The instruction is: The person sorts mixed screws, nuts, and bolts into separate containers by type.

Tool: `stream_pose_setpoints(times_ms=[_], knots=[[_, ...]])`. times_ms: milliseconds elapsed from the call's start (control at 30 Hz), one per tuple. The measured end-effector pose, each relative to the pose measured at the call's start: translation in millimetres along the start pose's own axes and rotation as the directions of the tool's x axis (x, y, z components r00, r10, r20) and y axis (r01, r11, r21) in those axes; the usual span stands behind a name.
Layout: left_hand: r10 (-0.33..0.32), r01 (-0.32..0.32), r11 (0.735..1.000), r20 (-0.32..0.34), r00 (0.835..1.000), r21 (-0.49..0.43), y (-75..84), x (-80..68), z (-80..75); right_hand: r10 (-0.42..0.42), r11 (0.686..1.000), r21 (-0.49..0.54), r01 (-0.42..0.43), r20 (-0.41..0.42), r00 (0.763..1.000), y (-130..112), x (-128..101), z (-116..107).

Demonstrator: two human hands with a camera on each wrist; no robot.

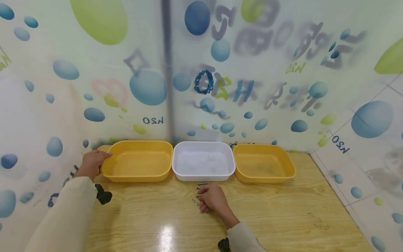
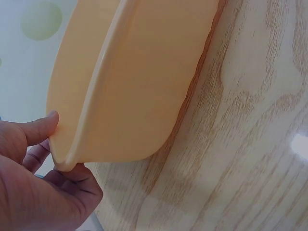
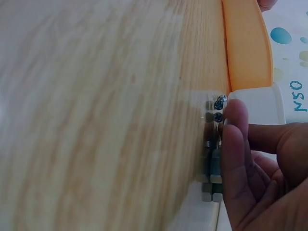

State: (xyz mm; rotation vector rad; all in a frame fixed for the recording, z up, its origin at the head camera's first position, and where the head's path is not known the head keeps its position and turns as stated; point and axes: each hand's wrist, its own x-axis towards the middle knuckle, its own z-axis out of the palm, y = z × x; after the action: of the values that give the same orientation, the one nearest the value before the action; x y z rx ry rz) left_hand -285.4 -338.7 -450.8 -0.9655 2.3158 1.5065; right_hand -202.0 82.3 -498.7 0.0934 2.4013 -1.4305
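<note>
My left hand point(image 1: 94, 161) grips the near-left corner of the left yellow tray point(image 1: 138, 145). In the left wrist view the thumb lies on the yellow tray's point(image 2: 134, 82) rim and the fingers point(image 2: 77, 178) curl beneath it. My right hand point(image 1: 206, 196) rests on the wooden table point(image 1: 283, 217) just in front of the white tray point(image 1: 203, 145), its fingers curled round a few small metal bolts point(image 1: 201, 185). The right wrist view shows the bolts point(image 3: 214, 159) pinched at the fingertips point(image 3: 236, 139), close to the table top, beside the white tray point(image 3: 255, 103).
A second yellow tray point(image 1: 263, 148) stands to the right of the white one; all three line up along the back wall. The patterned wall closes in the left and back sides. The table's right edge runs beside a tiled floor point(image 1: 371, 168).
</note>
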Motion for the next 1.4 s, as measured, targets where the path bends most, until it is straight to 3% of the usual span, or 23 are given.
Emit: stream_pose_setpoints(times_ms=[433,867,1167,1400], knots=[[-0.014,0.014,1.000,-0.001,1.000,-0.028,2.9,-1.6,-0.1,-0.046,0.998,0.037,0.045,0.008,0.999,-6.4,-3.3,-3.3],[-0.025,0.025,0.998,-0.011,1.000,-0.061,2.8,4.2,1.3,-0.132,0.986,0.110,0.126,0.050,0.990,-53.3,3.1,-18.0],[-0.007,0.005,0.999,-0.021,1.000,-0.054,0.0,-0.2,3.0,-0.188,0.965,0.204,0.167,0.090,0.978,-89.4,14.2,0.7],[0.012,-0.014,0.997,-0.022,1.000,-0.079,-1.5,-4.8,0.4,-0.183,0.968,0.194,0.157,0.125,0.975,-117.8,27.5,25.0]])
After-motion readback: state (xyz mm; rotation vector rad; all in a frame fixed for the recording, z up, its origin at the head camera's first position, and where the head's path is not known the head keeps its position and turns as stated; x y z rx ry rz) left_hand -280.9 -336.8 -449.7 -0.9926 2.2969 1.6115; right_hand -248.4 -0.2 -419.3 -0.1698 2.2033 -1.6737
